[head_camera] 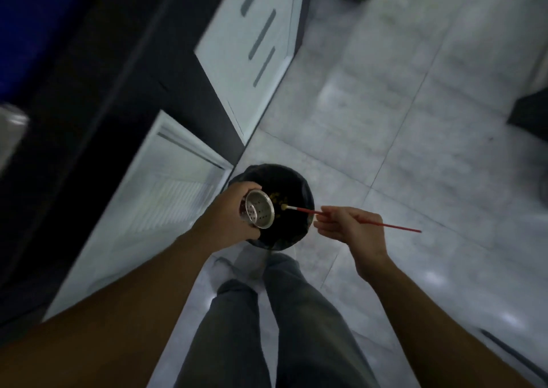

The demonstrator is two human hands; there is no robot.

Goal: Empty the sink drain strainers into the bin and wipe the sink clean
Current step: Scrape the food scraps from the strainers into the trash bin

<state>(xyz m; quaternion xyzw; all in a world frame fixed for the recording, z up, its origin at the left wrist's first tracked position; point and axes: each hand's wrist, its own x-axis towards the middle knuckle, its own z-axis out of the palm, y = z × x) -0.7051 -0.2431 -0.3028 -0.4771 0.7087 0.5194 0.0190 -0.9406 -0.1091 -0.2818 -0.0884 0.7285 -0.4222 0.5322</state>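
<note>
Head view: the left hand grips a metal strainer, tipped over the black-lined bin's near-left rim so scraps drop inside; the right hand pinches a red stick to scrape residue.

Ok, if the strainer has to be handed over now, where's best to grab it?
By the rim, from the right, over the bin. The left hand wraps the strainer's perforated wall and base, and its open mouth is tipped right, so the flared rim is the only free part. Mind the stick the right hand holds there.
</note>
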